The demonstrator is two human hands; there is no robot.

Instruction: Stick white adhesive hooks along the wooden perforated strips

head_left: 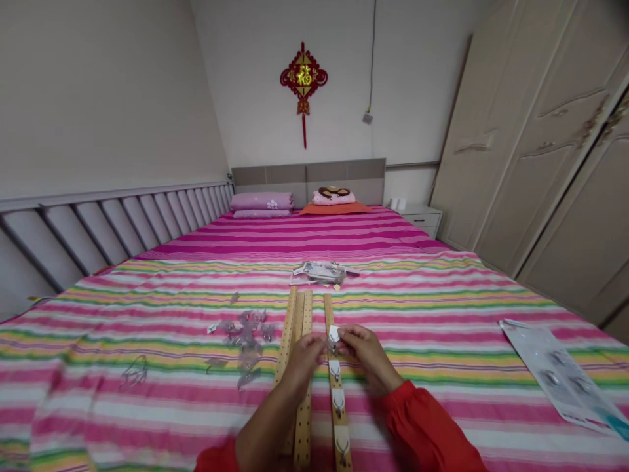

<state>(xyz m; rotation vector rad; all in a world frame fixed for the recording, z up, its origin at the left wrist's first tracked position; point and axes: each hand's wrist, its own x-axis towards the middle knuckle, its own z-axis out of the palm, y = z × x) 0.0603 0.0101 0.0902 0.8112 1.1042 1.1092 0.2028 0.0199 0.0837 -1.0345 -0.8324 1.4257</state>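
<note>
A narrow perforated wooden strip [328,308] lies lengthwise on the striped bedspread, with several white hooks with silvery prongs, such as this white hook [338,400], in a row along it. My right hand [366,351] pinches the topmost white hook [334,333] by its right edge, over the strip. On the strip's other side, my left hand [307,354] has thumb and fingers drawn together close to that hook. What those fingertips grip, if anything, is not clear. More perforated wooden strips [307,301] lie side by side under and beside my left forearm.
Small clear plastic packets [248,334] are scattered left of the strips. Beyond them sits a bundle of packaged items [322,271]. A blister pack [560,373] lies at the right, and a thin loop [135,372] at the left. A railing [122,216] borders the bed's left side.
</note>
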